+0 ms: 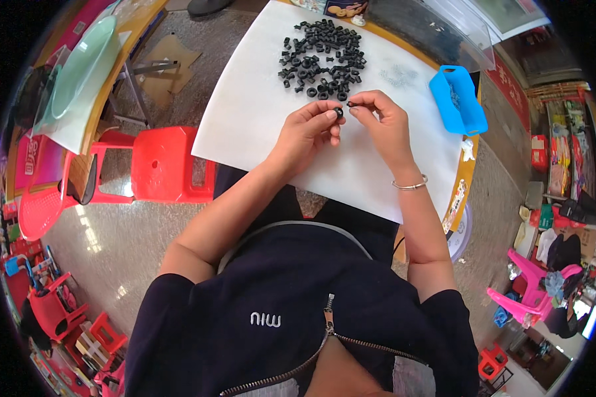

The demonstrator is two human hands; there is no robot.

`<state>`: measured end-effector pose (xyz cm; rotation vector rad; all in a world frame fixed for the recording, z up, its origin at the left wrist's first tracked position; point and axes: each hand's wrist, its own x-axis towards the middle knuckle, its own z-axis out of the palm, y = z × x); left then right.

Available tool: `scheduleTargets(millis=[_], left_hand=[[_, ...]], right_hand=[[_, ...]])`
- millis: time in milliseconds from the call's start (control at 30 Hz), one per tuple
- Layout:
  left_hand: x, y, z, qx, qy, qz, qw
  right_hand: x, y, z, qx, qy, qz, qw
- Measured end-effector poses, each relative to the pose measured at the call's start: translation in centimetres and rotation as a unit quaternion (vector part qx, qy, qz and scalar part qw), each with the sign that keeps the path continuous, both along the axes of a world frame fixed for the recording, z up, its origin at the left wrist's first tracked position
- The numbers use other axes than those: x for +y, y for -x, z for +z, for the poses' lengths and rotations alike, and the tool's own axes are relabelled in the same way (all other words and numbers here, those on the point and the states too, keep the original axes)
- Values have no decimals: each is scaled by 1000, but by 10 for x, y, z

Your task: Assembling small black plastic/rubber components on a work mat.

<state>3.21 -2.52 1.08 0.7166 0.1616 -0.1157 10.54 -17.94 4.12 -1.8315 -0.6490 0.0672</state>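
Note:
My left hand [308, 132] pinches a small round black part [338, 112] between thumb and forefinger, above the near part of the white table top. Close beside it, my right hand [381, 122] has thumb and forefinger brought together at a tiny dark piece [351, 104], too small to name. The two hands are a little apart. Just beyond them lies a loose pile of small black parts [324, 56], some ring-shaped and some like short spools. A scatter of tiny grey bits [397, 76] lies to the right of the pile.
A blue plastic bin [449, 122] with small bits inside stands at the table's right edge. Behind the pile is a clear-sided box [417, 26]. A red stool [159, 163] stands left of the white table [238, 112]. A pale green basin [89, 56] rests at far left.

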Motion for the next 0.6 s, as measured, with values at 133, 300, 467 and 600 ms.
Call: scheduleTargets(millis=[133, 300, 467, 600], left_hand=[[0, 0, 0, 4, 9, 2, 1000], [1, 1, 1, -1, 9, -4, 1000], [1, 1, 1, -8, 5, -8, 1000], [2, 1, 3, -6, -1, -11, 1000]], right_hand=[[-1, 8, 13, 3, -13, 22, 1000], [-5, 15, 17, -21, 35, 21, 999], [-1, 17, 20, -75, 54, 30, 995], [0, 16, 22, -98, 73, 35, 992]])
